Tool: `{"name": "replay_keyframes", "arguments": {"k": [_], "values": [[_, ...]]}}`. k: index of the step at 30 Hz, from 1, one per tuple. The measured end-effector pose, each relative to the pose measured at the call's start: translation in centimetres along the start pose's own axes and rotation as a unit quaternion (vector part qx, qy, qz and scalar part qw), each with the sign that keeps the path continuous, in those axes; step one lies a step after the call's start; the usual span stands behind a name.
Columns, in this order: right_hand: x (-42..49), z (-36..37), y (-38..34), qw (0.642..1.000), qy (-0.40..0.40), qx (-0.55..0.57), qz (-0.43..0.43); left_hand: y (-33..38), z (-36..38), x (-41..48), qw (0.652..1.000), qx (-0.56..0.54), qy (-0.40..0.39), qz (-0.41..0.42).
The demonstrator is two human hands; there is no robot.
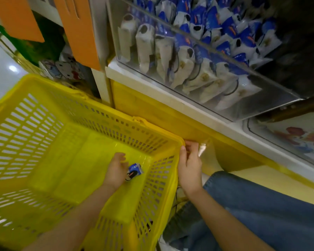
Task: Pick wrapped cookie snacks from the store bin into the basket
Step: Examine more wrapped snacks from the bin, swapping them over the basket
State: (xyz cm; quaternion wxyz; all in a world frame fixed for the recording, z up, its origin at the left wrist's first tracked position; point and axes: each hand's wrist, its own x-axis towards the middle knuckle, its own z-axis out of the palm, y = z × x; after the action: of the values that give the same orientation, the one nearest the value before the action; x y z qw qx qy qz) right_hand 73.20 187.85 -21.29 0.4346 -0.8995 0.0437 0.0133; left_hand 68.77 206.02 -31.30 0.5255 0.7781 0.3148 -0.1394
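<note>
One yellow slotted plastic basket (65,134) holds a single blue-and-white wrapped cookie snack (134,171), lying on its floor near the right wall. The left hand (116,169) hangs just beside that packet with its fingers loosely curled; whether it touches the packet cannot be told. The right hand (189,164) grips the basket's rim at the near corner. Above, one clear plastic store bin (272,91) is packed with dozens of similar packets; their print is too blurred to read.

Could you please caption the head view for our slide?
Left hand holds a wrapped cookie snack inside the yellow basket; right hand grips its rim.
</note>
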Motion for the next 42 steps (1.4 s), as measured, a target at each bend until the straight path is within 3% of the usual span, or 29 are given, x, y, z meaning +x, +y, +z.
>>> {"name": "replay_keyframes", "arguments": {"k": [5, 9, 12, 14, 18, 23, 27, 32, 35, 42], "values": [[-0.1, -0.8, -0.5, 0.998, -0.036, -0.044, -0.014, 8.4, -2.8, -1.8, 0.966, -0.001, 0.115, 0.230], [0.7, -3.1, -1.9, 0.978, -0.113, -0.172, -0.024, 12.1, -4.7, -2.8, 0.908, 0.124, 0.140, 0.376], [1.2, -5.3, -3.9, 0.920, -0.172, -0.344, -0.073, 12.9, -5.6, -2.3, 0.874, 0.299, 0.091, 0.372], [1.2, -6.7, -6.0, 0.898, -0.179, -0.385, -0.112, 13.3, -6.1, -2.3, 0.864, 0.368, 0.043, 0.342], [0.9, -10.0, -11.2, 0.891, -0.165, -0.357, -0.227, 15.9, -8.6, -3.9, 0.859, 0.366, 0.013, 0.358], [1.4, -13.1, -19.5, 0.880, -0.083, -0.243, -0.401, 22.0, -13.5, -8.6, 0.804, 0.251, 0.150, 0.518], [6.4, -12.1, -24.6, 0.922, -0.025, -0.148, -0.357, 26.2, -16.2, -10.3, 0.763, 0.217, 0.204, 0.574], [14.0, -8.7, -27.2, 0.944, -0.026, -0.176, -0.278, 28.2, -17.4, -8.8, 0.758, 0.308, 0.144, 0.557], [17.1, -6.8, -27.6, 0.943, -0.041, -0.204, -0.258, 27.8, -17.7, -8.1, 0.719, 0.364, 0.139, 0.575], [19.9, -4.1, -27.8, 0.939, -0.071, -0.223, -0.253, 27.5, -17.9, -7.3, 0.690, 0.358, 0.147, 0.612]]}}
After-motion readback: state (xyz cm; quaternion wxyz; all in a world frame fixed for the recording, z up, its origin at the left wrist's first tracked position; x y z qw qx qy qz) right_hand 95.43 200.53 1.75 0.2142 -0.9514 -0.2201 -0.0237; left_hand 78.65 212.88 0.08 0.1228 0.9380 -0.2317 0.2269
